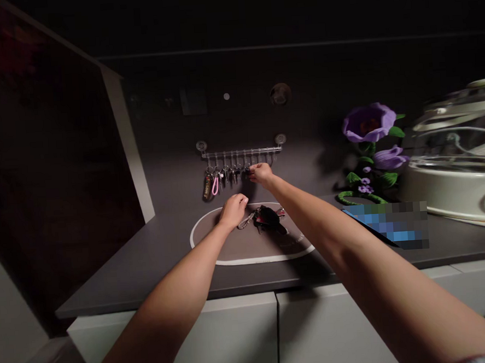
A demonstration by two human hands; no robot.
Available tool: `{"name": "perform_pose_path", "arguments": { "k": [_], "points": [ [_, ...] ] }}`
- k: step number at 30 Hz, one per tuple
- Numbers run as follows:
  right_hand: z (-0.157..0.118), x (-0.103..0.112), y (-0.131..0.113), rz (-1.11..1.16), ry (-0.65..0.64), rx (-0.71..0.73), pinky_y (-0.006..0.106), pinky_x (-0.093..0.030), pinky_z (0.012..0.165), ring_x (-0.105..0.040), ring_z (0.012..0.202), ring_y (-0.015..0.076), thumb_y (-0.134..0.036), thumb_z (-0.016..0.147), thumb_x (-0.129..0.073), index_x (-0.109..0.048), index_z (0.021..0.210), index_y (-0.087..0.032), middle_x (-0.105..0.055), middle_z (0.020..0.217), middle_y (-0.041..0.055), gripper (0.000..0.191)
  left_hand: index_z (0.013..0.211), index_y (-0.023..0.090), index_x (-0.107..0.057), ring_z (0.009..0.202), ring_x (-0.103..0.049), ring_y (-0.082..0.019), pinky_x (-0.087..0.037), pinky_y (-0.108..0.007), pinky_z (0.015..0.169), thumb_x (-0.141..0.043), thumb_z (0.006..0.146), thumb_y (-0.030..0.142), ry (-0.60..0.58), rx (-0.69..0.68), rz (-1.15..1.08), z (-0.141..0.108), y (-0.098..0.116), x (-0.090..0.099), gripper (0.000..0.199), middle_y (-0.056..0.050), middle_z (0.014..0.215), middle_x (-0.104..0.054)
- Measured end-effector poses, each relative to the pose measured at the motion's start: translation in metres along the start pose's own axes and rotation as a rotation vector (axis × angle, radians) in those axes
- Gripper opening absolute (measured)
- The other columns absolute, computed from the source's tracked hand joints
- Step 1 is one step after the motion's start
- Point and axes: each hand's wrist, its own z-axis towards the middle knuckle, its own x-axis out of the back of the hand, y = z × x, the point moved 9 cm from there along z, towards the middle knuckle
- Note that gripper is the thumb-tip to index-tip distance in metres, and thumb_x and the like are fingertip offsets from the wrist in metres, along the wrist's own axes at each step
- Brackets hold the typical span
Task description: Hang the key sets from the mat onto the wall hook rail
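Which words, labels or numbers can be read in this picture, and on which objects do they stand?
None can be read.
Brown key tag on the hook rail: lettering too small and dark.
Oval mat: faint print near its right edge, blurred.
Flat object by the flowers: pixelated.

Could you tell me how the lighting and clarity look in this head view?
Head view: dim overall, light pooling on the oval mat and key rack; upper wall nearly black; right hand slightly soft at the rack; a pixelated patch hides something on the counter.
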Motion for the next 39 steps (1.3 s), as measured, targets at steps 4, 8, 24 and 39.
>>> {"name": "perform_pose_path", "arguments": {
  "k": [4, 8, 24, 39],
  "points": [
    [-0.001, 0.004, 0.0, 0.022, -0.001, -0.006, 0.02, -0.045, 0.053, -0.05, 0.047, 0.0052, -0.008, 0.076, -0.048, -0.049, 0.066, -0.013, -0.053, 0.057, -0.0015, 0.011, 0.077, 0.017, -0.059, 0.076, -0.053, -0.016, -0.039, -0.027, 0.073, -0.041, 0.082, 0.022, -0.007, -0.018, -0.006, -0.001, 0.002, -0.001, 0.019, -0.005, 0.077, -0.061],
    [-0.006, 0.008, -0.001, 0.043, 0.003, -0.023, 0.022, -0.045, 0.054, -0.05, 0.047, 0.0058, -0.008, 0.075, -0.049, -0.05, 0.066, -0.013, -0.055, 0.06, -0.0005, 0.011, 0.077, 0.017, -0.059, 0.077, -0.053, -0.015, -0.039, -0.027, 0.073, -0.041, 0.081, 0.02, -0.015, -0.026, -0.012, -0.001, 0.005, -0.002, 0.019, -0.005, 0.078, -0.061],
    [-0.057, 0.021, -0.009, 0.074, -0.085, 0.028, 0.019, -0.041, 0.053, -0.052, 0.053, 0.0062, -0.012, 0.072, -0.054, -0.052, 0.067, -0.014, -0.058, 0.065, 0.0013, 0.006, 0.078, 0.016, -0.062, 0.071, -0.052, -0.014, -0.04, -0.025, 0.069, -0.048, 0.076, 0.02, -0.055, -0.036, -0.059, -0.007, 0.017, 0.004, 0.015, -0.003, 0.076, -0.06],
    [-0.117, 0.059, 0.015, -0.079, -0.066, 0.263, 0.025, -0.042, 0.067, -0.055, 0.069, 0.011, -0.033, 0.069, -0.056, -0.059, 0.076, -0.013, -0.064, 0.077, 0.005, 0.021, 0.073, 0.012, -0.067, 0.061, -0.053, -0.011, -0.04, -0.023, 0.062, -0.059, 0.067, 0.029, -0.408, -0.016, -0.207, -0.026, 0.036, -0.004, 0.02, -0.001, 0.066, -0.063]
  ]
}}
